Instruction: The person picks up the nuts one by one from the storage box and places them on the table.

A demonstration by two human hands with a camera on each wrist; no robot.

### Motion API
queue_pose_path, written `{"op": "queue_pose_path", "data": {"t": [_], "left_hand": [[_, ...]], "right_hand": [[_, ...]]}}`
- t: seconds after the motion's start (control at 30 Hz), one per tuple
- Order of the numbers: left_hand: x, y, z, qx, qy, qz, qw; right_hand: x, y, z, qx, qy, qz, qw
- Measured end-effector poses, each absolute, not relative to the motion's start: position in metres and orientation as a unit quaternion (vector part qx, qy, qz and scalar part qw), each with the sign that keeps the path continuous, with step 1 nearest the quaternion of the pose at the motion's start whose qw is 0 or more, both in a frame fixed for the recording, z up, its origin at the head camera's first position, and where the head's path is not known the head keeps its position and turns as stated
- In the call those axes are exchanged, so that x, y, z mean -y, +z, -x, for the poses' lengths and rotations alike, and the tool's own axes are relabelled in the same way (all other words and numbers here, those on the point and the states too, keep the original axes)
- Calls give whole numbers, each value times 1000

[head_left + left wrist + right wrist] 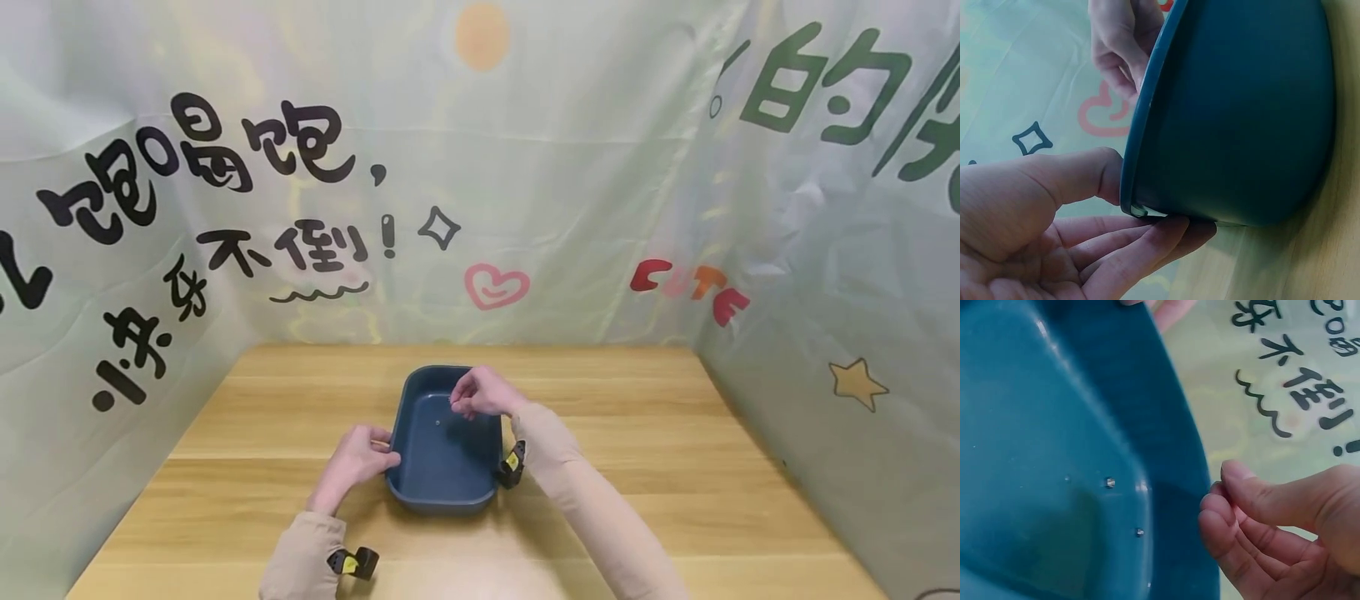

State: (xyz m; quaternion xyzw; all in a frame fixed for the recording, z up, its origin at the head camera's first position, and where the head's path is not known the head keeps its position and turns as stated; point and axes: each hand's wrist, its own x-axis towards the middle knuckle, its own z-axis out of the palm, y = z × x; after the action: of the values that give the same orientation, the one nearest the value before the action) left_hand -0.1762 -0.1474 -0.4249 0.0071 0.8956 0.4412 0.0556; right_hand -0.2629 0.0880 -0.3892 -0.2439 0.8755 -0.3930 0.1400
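Observation:
A dark blue rectangular plastic basin [444, 475] with rounded corners sits on the table. My left hand [358, 457] grips its left rim. In the left wrist view the thumb presses the rim's inner side and the fingers lie against the outside wall. Over the far right part of the basin is my right hand [486, 393], its thumb and fingertips drawn together. Whether anything tiny is between those tips cannot be made out. Two small shiny metal pieces, one a nut-like piece [1110, 482] and a smaller piece [1139, 532], lie on the basin floor.
The light wooden table [637, 483] extends around the basin. Printed fabric curtains [570, 192] hang behind it and on both sides. A black wrist camera [513, 465] on the right sleeve is close beside the basin's right wall.

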Motion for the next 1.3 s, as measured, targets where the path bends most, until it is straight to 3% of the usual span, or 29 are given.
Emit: {"op": "queue_pose_path", "data": {"t": [0.43, 1.3], "left_hand": [[145, -426, 179, -894, 443, -6, 61], [148, -425, 178, -893, 444, 3, 71]], "right_hand": [[-132, -394, 248, -841, -481, 241, 58], [-192, -441, 223, -804, -586, 78, -68]]}}
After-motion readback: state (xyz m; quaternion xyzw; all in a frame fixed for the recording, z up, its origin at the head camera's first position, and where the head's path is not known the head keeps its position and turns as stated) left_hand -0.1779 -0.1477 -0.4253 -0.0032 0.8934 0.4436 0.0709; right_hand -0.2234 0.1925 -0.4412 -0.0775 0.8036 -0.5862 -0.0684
